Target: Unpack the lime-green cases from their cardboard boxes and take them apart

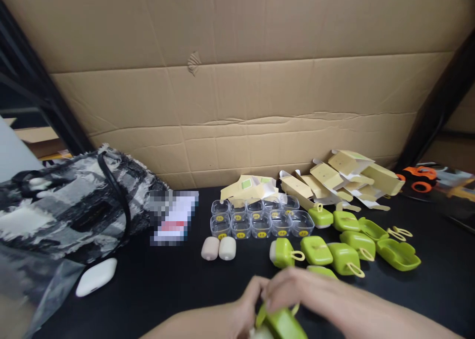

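Nearer the person than the 10 clear tubs point(261, 225), the left hand's point(245, 305) and right hand's point(286, 285) fingers are pinching a lime-green looped case point(286, 324); a firm left grip should be steadying it.

Head view: from above the near side of the black worktop point(148, 289), looking forward and down.
Cardboard panel point(237, 91): faced nearly head-on, beyond the worktop's far edge.
Left hand point(249, 303), right hand point(286, 286): close, low in view.
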A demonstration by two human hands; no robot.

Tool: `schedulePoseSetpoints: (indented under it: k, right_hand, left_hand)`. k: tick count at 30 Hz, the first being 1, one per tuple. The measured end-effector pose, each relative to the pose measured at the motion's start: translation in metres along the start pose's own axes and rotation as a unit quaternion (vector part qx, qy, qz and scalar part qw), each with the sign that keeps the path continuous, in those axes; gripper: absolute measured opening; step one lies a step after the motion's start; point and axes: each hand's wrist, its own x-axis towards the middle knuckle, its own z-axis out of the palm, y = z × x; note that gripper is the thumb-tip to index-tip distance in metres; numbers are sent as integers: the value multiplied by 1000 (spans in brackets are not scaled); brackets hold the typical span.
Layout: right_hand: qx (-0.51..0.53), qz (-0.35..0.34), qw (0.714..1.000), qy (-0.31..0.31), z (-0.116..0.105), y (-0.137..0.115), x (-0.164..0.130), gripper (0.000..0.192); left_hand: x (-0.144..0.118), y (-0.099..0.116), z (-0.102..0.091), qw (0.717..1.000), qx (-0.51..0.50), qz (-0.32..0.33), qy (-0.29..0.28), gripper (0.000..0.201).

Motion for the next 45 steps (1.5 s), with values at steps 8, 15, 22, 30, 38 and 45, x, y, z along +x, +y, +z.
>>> schedulePoseSetpoints:
  k: [8, 15, 22, 30, 38, 45]
  right_hand:
    - [-178, 31, 979, 98, 11, 29, -8, 37]
    - [-280, 19, 958, 67, 18, 36, -6, 19]
    - [-313, -31, 946, 82, 23, 41, -7, 18]
    - [-300, -53, 946, 112, 27, 48, -8, 19]
    - [-292, -58, 943, 150, 30, 49, -7, 20]
    - [-302, -80, 934, 174, 23, 38, -9, 8]
  left_hand:
    - [-4, 34, -11, 987, -155, 38, -7, 41]
    - [2, 20, -24, 959, 169, 104, 204, 30]
    - [9, 14, -34, 861, 408, 199, 228, 26]
    - [7, 13, -34, 824, 511, 197, 144, 26]
    - [6, 20, -47, 797, 555, 219, 88, 21]
    - [3, 21, -47, 790, 576, 200, 71, 24]
